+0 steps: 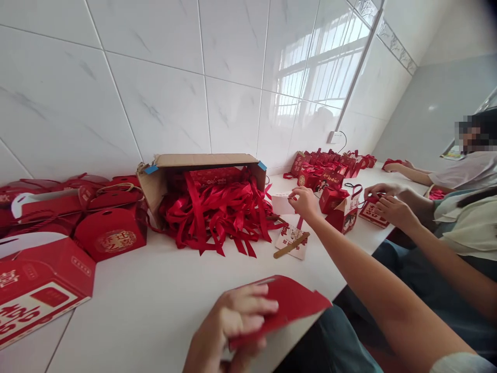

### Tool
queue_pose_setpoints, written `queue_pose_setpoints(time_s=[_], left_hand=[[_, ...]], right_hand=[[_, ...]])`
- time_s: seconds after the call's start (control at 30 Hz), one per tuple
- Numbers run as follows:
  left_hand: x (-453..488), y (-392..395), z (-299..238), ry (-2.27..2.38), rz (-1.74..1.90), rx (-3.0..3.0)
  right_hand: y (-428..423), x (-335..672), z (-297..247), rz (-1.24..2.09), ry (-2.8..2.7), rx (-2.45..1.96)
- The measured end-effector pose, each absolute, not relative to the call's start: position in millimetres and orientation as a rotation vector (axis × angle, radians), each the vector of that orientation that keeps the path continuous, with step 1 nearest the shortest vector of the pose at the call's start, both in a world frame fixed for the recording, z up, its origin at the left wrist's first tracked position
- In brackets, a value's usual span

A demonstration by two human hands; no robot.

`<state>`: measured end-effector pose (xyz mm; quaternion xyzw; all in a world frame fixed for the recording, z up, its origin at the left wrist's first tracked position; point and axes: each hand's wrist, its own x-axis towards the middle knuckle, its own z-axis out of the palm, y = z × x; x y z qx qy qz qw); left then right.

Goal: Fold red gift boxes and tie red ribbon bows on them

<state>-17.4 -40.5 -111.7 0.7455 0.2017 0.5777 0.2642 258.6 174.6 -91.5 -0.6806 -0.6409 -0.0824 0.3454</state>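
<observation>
At the table's front edge, my left hand (236, 324) is closed on a red paper gift box (281, 305), fingers over its red face and thumb underneath. The box looks flat or partly folded, with a pale underside. My right hand (305, 202) is stretched out over the table, fingers bent together beside a whitish sheet (282, 203); what they pinch, if anything, is too small to make out. Below that hand lies a printed card (291, 241) with a flat wooden stick (291, 245) across it. A short ribbon (300, 222) shows between card and hand.
A cardboard carton (205, 159) on its side spills red ribbons (217, 212). Red gift boxes (112, 233) crowd the left; more finished boxes (330, 184) stand along the wall. At right, a co-worker's hands (392, 207) handle a red box; another person's arms (411, 171) rest farther back.
</observation>
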Motion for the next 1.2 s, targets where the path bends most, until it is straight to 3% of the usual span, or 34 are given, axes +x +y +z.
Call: queue_pose_setpoints(time_s=[0.2,0.27,0.37,0.63,0.83,0.97,1.2], left_hand=[[-25,-15,-99,0.919,1.423,1.757],[-26,-12,-100,0.971,1.380,1.709],[-25,-11,-101,0.999,1.430,1.721],[-23,-20,-100,0.872,1.317,1.516],[-21,-21,-100,0.652,1.310,1.136],[-24,-19,-96,0.554,1.409,1.290],[-25,-18,-89,0.815,1.302,1.614]], right_hand=[[83,235,-59,-0.239,-1.685,-1.292],[47,221,-53,-0.088,-1.738,-0.862],[7,207,-50,0.122,-1.906,-0.602],[-11,211,-56,0.429,-2.341,-0.619],[-16,184,-76,0.474,-1.941,-0.661],[-15,162,-85,0.452,-1.766,-0.766],[-9,154,-92,0.533,-1.667,-0.693]])
